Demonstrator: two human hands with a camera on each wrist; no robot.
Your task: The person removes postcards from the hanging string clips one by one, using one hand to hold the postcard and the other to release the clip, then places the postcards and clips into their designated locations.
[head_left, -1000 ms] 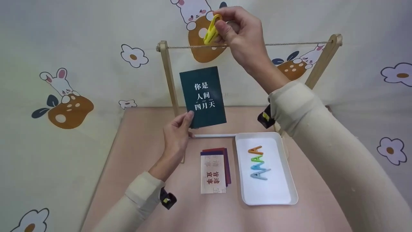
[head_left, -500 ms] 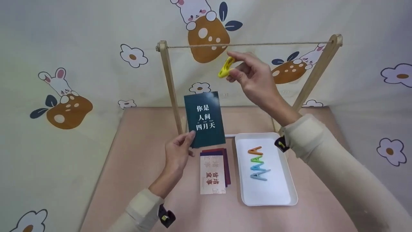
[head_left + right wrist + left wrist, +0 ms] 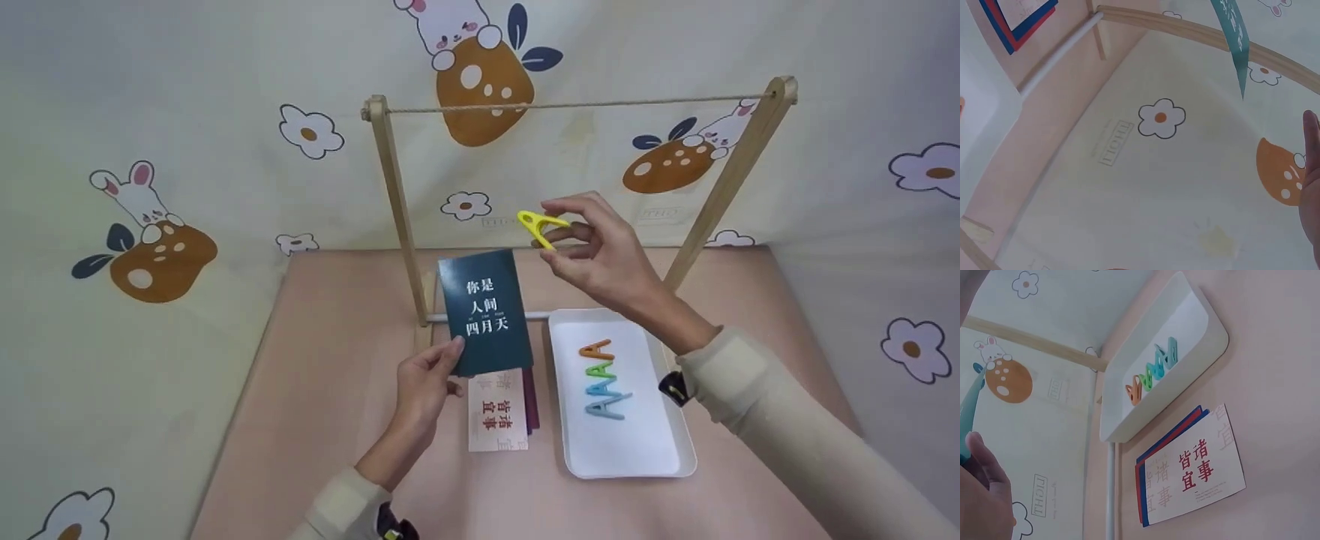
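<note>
My left hand pinches a dark green card with white lettering by its lower left corner, thumb in front. The card leans slightly and overlaps the card pile in the head view. Up and to the right, my right hand holds a yellow clothespin between thumb and fingers, its two legs toward the palm. Both hands are below the rope. In the left wrist view the green card shows edge-on beside the left hand. The clothespin is out of sight in the right wrist view.
A wooden frame carries the rope across its top and a white bar low down. At the right stands a white tray with several coloured clothespins. Behind is a wall cloth printed with rabbits and flowers.
My right hand has come down from the rope with the yellow clothespin, which has turned in the fingers. My left hand has lowered the green card over the card pile.
</note>
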